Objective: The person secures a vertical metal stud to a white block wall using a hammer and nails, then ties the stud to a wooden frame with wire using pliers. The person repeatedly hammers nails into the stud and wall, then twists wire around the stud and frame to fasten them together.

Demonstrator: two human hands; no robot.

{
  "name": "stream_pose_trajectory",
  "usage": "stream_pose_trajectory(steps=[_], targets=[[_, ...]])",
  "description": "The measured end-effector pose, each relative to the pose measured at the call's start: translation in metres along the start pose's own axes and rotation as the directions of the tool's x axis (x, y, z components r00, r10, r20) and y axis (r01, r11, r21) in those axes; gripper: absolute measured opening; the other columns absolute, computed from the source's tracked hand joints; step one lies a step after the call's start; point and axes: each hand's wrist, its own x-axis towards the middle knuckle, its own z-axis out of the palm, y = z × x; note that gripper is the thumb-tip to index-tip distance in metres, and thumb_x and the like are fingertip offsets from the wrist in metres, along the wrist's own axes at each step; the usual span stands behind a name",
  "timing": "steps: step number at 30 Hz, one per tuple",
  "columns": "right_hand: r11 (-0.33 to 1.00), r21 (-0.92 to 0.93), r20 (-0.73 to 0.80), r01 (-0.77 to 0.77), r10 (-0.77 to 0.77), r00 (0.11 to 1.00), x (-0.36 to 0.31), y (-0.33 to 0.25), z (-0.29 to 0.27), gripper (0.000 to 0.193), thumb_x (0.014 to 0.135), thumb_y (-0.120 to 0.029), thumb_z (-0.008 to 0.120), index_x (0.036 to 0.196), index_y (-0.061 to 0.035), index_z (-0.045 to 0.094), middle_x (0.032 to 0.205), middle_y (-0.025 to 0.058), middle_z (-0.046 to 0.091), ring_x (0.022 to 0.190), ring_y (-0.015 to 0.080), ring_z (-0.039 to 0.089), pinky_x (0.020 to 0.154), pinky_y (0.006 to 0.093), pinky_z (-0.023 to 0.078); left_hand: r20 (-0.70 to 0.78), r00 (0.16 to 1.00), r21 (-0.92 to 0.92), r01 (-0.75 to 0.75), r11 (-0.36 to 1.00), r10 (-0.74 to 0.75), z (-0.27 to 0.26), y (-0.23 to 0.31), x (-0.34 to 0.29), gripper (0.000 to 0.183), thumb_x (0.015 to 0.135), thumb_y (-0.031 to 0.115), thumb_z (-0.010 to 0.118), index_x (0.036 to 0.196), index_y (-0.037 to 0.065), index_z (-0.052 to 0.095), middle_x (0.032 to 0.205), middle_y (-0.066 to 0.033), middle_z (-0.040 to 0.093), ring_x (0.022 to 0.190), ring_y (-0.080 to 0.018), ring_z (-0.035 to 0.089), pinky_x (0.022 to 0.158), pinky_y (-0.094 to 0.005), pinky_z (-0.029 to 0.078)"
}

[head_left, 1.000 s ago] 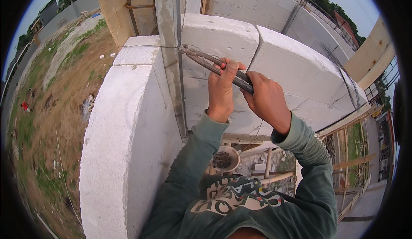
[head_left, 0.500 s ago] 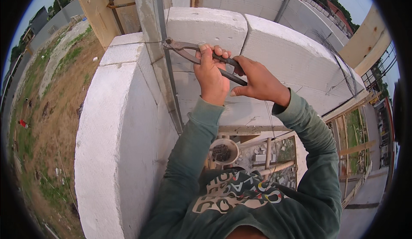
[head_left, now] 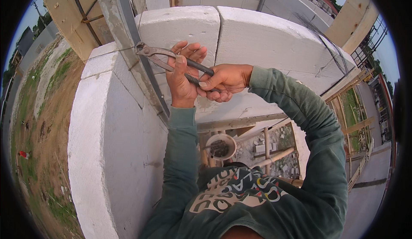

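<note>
A pair of long-handled pincers (head_left: 161, 55) has its jaws against the steel-edged upright post (head_left: 131, 54), where a thin wire runs round the post. Wrapped round the black handles near their ends is my right hand (head_left: 223, 81), closed. The handles cross the palm of my left hand (head_left: 183, 77), whose fingers are loosened and spread apart, with the thumb resting by the handles. Whether the jaws bite on the wire is too small to tell. Behind both hands stands the white block wall (head_left: 180, 24).
Another white block wall (head_left: 92, 123) runs along my left. A pale bucket (head_left: 221, 147) with dark bits inside sits below me beside wooden poles (head_left: 274, 157). Loose dark wires (head_left: 328, 46) hang over the wall at right. A wooden board (head_left: 71, 16) stands at the far left.
My right hand has shifted its grip and now wraps the handle ends. My left fingers have loosened from the handle. The view has shifted, so the post and pincers appear further left.
</note>
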Motion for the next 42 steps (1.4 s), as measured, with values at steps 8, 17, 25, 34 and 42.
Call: stream_pose_trajectory(steps=[8,17,25,34,42], targets=[[0.342,-0.936,-0.293,-0.079,-0.637,0.713,-0.006,0.023,0.023,0.032,0.08,-0.023,0.071,0.088,0.004,0.056,0.072,0.019,0.064,0.066,0.0344,0.066,0.065,0.0447,0.053,-0.414,0.91,0.098,0.037,0.994,0.007,0.026,-0.007,0.005,0.011,0.096,0.015,0.055,0.095,0.006,0.049,0.069,0.0,0.045,0.063,-0.0119,0.048,0.066,-0.0342,0.047],[0.793,-0.609,-0.286,-0.033,-0.181,0.941,-0.013,-0.012,-0.005,0.03,0.084,-0.023,0.067,0.097,0.0028,0.06,0.075,0.0193,0.066,0.064,0.0296,0.068,0.052,0.0357,0.05,-0.195,0.977,0.019,0.094,0.995,-0.089,0.021,-0.003,-0.009,0.034,0.094,0.034,0.062,0.103,0.004,0.051,0.1,-0.0096,0.055,0.099,-0.0228,0.057,0.091,-0.0395,0.048],[0.966,-0.199,-0.176,0.163,-0.199,0.964,-0.001,0.02,-0.012,0.059,0.084,-0.05,0.069,0.105,0.0042,0.057,0.082,0.0127,0.064,0.07,0.0163,0.067,0.055,0.0215,0.051,-0.173,0.968,0.187,0.214,0.959,-0.182,0.01,0.001,-0.007,0.024,0.094,0.028,0.062,0.092,0.006,0.052,0.087,-0.006,0.058,0.082,-0.0194,0.058,0.075,-0.0341,0.049],[0.77,-0.544,-0.345,0.333,-0.567,0.748,0.005,0.039,0.011,0.057,0.099,-0.047,0.043,0.095,0.0072,0.059,0.073,0.0147,0.064,0.06,0.0217,0.064,0.052,0.0324,0.048,-0.176,0.984,0.255,0.062,0.965,-0.017,0.0,-0.005,-0.011,0.036,0.089,0.036,0.069,0.102,0.006,0.055,0.085,-0.0071,0.061,0.079,-0.017,0.058,0.086,-0.0344,0.047],[0.828,-0.406,-0.45,0.387,-0.55,0.704,0.013,0.047,0.02,0.07,0.099,-0.059,0.028,0.1,0.0053,0.058,0.069,0.0153,0.061,0.061,0.0259,0.064,0.052,0.0348,0.05,0.005,0.993,-0.05,0.117,0.992,-0.116,-0.001,0.0,-0.001,0.02,0.094,0.025,0.061,0.085,0.012,0.048,0.068,0.0029,0.041,0.064,-0.0136,0.047,0.102,-0.0453,0.042]])
